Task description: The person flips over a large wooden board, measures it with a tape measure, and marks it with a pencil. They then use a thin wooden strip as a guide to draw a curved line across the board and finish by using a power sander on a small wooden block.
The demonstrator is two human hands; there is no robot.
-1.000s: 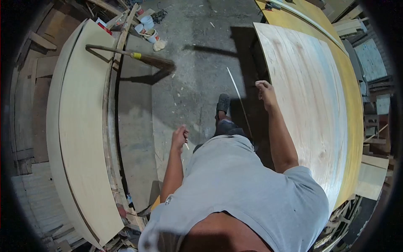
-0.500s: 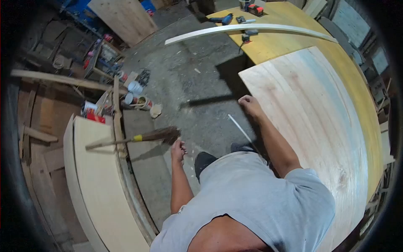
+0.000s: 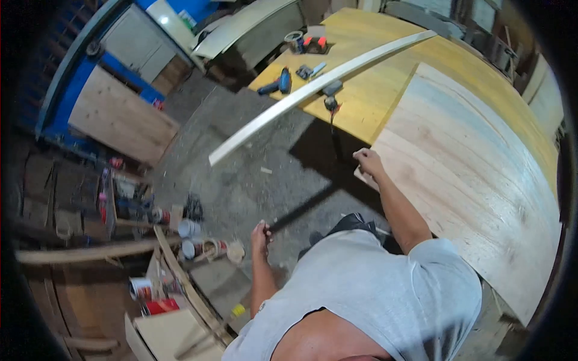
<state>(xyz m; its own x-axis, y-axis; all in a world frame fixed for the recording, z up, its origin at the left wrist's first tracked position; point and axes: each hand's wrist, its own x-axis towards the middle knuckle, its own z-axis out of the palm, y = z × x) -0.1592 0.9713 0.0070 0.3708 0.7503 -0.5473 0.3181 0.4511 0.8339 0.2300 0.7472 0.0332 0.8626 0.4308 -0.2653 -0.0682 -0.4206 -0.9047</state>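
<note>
My right hand (image 3: pixel 368 163) is at the near left corner of a broad pale wood panel (image 3: pixel 445 168), fingers curled in. Whether it touches the panel's edge or holds something small is not clear. The panel lies on a yellow-topped table (image 3: pixel 361 45). My left hand (image 3: pixel 261 240) hangs over the concrete floor, away from any large thing, its fingers bent together; what is inside them, if anything, cannot be made out. A long narrow white strip of wood (image 3: pixel 313 87) rests across the table, with one end sticking out over the floor.
A blue drill (image 3: pixel 279 83), a roll of tape (image 3: pixel 294 41) and a tape measure (image 3: pixel 331 103) sit along the table's edge. Paint buckets (image 3: pixel 189 228) stand on the floor at left, near a pale cabinet-like piece (image 3: pixel 171 331). A wood board (image 3: pixel 123 114) leans farther back.
My view has turned to the right and moved closer to the yellow table. The strip now appears at a steeper slant. Both hands keep curled fingers; the broom has mostly left the view.
</note>
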